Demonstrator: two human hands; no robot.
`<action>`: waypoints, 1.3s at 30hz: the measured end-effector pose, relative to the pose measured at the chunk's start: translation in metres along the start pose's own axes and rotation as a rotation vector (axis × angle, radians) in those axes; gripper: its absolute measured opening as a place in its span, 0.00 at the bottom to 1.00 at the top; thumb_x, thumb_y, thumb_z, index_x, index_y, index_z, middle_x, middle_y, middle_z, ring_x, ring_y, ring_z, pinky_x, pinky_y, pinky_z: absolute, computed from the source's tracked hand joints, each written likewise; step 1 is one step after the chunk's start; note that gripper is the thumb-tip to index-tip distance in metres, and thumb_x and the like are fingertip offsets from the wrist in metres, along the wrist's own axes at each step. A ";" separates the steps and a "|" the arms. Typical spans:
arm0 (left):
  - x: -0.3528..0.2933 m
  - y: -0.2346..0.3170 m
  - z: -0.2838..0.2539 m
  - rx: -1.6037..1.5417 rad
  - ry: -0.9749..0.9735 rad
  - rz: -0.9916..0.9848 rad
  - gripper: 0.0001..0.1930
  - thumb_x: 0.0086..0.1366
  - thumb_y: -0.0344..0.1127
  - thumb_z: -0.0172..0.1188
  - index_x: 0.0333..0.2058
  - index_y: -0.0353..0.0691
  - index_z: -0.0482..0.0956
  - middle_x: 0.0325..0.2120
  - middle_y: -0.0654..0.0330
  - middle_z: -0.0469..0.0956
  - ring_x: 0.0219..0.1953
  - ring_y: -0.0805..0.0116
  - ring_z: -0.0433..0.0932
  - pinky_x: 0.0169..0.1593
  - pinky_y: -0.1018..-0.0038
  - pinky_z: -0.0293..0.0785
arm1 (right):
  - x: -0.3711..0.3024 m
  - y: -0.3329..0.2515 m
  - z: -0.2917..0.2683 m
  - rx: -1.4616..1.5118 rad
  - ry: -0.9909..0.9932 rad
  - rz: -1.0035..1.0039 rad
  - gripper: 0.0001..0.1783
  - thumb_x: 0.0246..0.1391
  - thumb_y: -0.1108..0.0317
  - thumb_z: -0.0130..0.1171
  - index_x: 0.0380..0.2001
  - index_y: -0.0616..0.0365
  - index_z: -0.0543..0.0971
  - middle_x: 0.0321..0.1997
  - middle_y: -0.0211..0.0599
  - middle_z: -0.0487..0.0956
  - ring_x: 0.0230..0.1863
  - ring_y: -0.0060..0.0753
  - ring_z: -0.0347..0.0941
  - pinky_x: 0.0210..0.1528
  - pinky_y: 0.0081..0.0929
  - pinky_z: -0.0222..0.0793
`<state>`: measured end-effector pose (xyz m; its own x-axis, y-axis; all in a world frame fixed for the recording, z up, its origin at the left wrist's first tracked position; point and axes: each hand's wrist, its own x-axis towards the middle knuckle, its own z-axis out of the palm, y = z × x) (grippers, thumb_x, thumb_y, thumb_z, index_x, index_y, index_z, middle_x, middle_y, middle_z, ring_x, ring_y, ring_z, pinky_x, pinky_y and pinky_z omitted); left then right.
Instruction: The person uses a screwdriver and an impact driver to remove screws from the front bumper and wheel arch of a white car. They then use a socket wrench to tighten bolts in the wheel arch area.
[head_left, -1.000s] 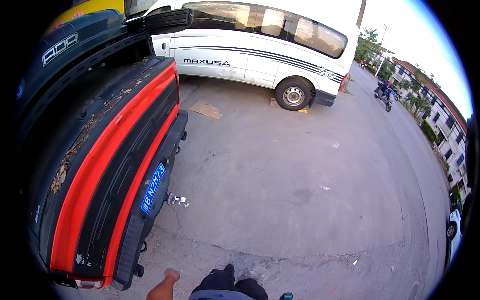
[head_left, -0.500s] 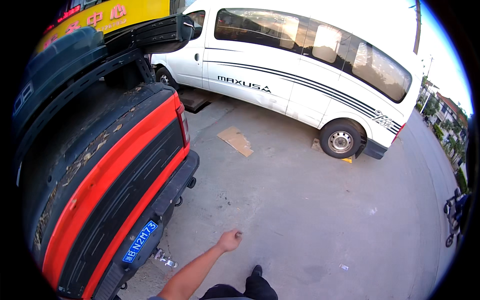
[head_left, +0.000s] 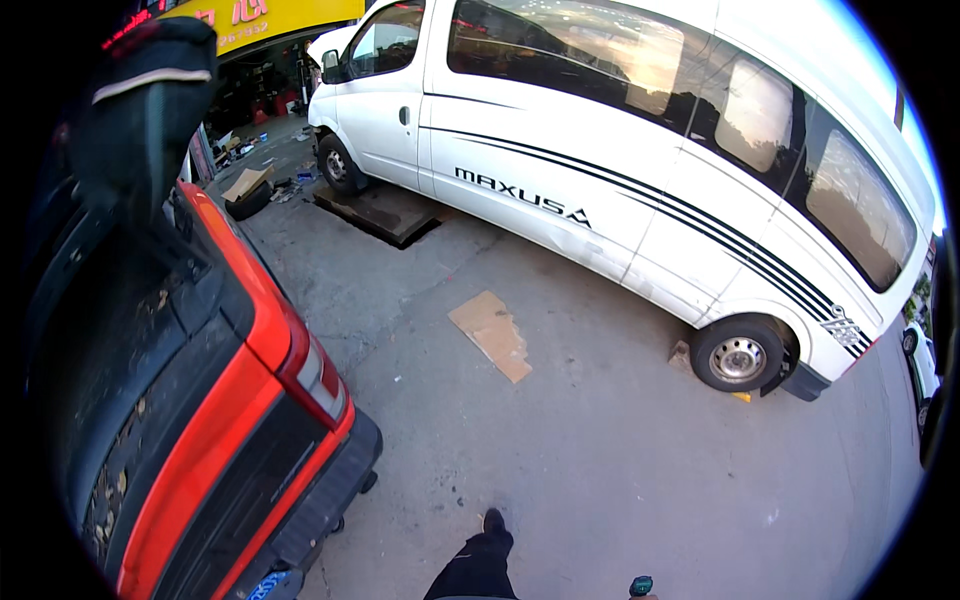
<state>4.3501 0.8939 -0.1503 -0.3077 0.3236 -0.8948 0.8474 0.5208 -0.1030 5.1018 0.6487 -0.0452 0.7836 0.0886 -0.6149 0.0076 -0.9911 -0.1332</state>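
Observation:
My left hand is out of the picture. At the bottom edge, right of my leg, a small dark greenish object (head_left: 641, 586) shows beside a sliver of skin that seems to belong to my right hand or wrist (head_left: 651, 597). Its fingers are cut off, so whether it holds or wears that object cannot be told. To my left stands a red and black pickup truck (head_left: 262, 335), with dry leaves along its bed edge. A white van (head_left: 530, 160) is parked across the view ahead. One dark shoe (head_left: 494, 521) steps forward on the concrete.
A torn cardboard piece (head_left: 492, 335) lies flat on the ground (head_left: 600, 460) between the vehicles. By the van's front wheel is a rectangular pit opening (head_left: 385, 215). Farther back, clutter lies before a workshop (head_left: 262, 85). A block (head_left: 681, 355) sits by the van's rear wheel (head_left: 738, 355).
My left hand, closed in a fist before, has left the view. The dark object has appeared at the bottom edge. The van, cardboard and pickup's rear corner look nearer as I move forward.

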 end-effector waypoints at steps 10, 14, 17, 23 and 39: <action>-0.038 0.658 -0.463 -0.707 0.272 1.129 0.15 0.73 0.34 0.63 0.55 0.39 0.82 0.39 0.53 0.87 0.39 0.66 0.86 0.47 0.69 0.82 | 0.122 -0.591 0.026 -0.243 -0.234 -0.151 0.17 0.51 0.58 0.69 0.36 0.62 0.85 0.34 0.50 0.85 0.33 0.46 0.84 0.34 0.47 0.81; 0.033 0.797 -0.663 -0.833 0.483 1.118 0.15 0.71 0.35 0.64 0.54 0.41 0.83 0.36 0.54 0.87 0.40 0.66 0.87 0.48 0.68 0.82 | 0.211 -0.866 0.107 -0.632 -0.269 -0.354 0.18 0.56 0.58 0.70 0.40 0.61 0.84 0.36 0.47 0.85 0.41 0.33 0.82 0.45 0.35 0.78; 0.185 0.817 -0.729 -0.799 0.433 0.865 0.17 0.68 0.39 0.65 0.53 0.41 0.84 0.39 0.51 0.88 0.44 0.58 0.88 0.51 0.63 0.83 | 0.241 -1.052 0.159 -0.741 -0.305 -0.338 0.17 0.54 0.59 0.66 0.42 0.60 0.86 0.39 0.44 0.87 0.43 0.35 0.85 0.50 0.37 0.79; 0.349 0.691 -0.822 -0.699 0.317 0.085 0.16 0.65 0.39 0.66 0.48 0.39 0.87 0.43 0.48 0.88 0.44 0.52 0.88 0.51 0.60 0.82 | 0.216 -1.473 0.229 -0.952 -0.219 -0.470 0.20 0.53 0.60 0.62 0.44 0.59 0.89 0.45 0.45 0.89 0.49 0.41 0.87 0.55 0.39 0.79; 0.782 0.752 -1.548 -0.465 0.576 0.338 0.08 0.70 0.34 0.63 0.40 0.38 0.87 0.34 0.56 0.87 0.34 0.62 0.85 0.39 0.62 0.81 | -0.098 -2.348 0.540 -1.154 -0.304 -0.576 0.30 0.55 0.50 0.63 0.56 0.56 0.85 0.63 0.47 0.83 0.65 0.49 0.79 0.66 0.44 0.75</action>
<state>4.0770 2.7621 -0.2548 -0.3496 0.8117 -0.4679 0.7069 0.5563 0.4369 4.6724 3.0204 -0.0920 0.3219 0.3916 -0.8620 0.9290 -0.3063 0.2078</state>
